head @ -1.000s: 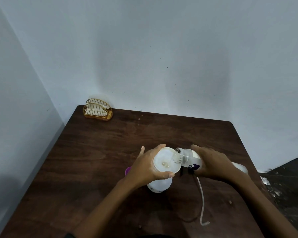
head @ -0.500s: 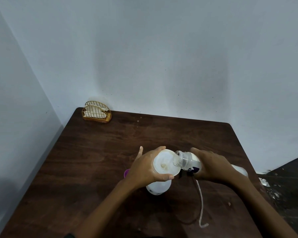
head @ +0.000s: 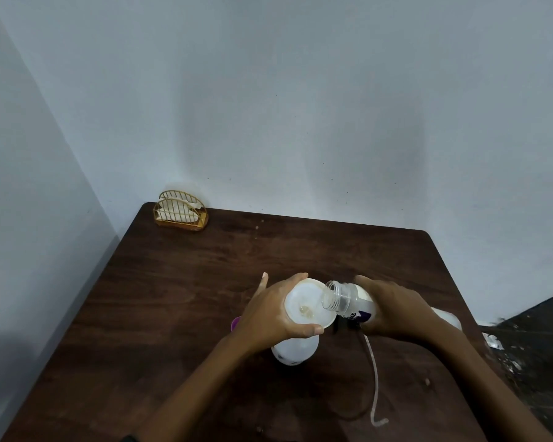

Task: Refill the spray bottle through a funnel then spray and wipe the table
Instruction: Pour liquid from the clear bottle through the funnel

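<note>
A white spray bottle [head: 296,348] stands upright near the middle of the dark wooden table [head: 179,288]. A white funnel [head: 307,306] sits in its neck, with a little liquid at its bottom. My left hand [head: 268,311] grips the funnel's rim. My right hand [head: 390,309] holds a refill bottle [head: 348,299] tipped on its side, its clear open neck over the funnel's right edge. The spray head's thin tube [head: 375,384] lies on the table to the right; the head itself is mostly hidden under the refill bottle.
A gold wire holder with white napkins [head: 180,211] stands at the table's far left corner. A purple cap [head: 235,323] peeks out behind my left wrist. Walls close in at the back and left. The table's right edge drops to a dark floor.
Both hands and bottles keep nearly the same pose. The refill bottle's neck has tipped slightly further over the funnel.
</note>
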`<act>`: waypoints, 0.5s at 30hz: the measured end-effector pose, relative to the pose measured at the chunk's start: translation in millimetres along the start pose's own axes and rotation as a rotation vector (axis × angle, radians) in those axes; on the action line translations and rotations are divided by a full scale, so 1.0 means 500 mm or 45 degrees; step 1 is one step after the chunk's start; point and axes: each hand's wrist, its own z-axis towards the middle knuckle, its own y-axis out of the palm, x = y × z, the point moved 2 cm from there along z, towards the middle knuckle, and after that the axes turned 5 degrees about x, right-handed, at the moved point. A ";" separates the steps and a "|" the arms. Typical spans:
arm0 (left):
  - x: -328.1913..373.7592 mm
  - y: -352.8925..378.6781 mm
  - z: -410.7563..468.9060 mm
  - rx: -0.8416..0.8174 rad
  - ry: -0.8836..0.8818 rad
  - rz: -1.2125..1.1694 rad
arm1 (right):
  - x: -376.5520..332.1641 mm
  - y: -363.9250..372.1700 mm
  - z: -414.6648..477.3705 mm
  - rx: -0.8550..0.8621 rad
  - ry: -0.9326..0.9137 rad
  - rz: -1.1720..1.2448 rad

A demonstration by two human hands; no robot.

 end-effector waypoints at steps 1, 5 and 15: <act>0.000 0.000 0.000 0.001 0.002 -0.006 | 0.000 0.000 -0.001 0.000 0.002 0.004; -0.001 0.002 -0.001 0.001 0.008 -0.015 | 0.001 0.000 -0.001 0.012 0.018 0.013; 0.000 0.001 -0.001 0.005 0.007 -0.019 | -0.001 0.000 -0.003 -0.014 0.012 -0.009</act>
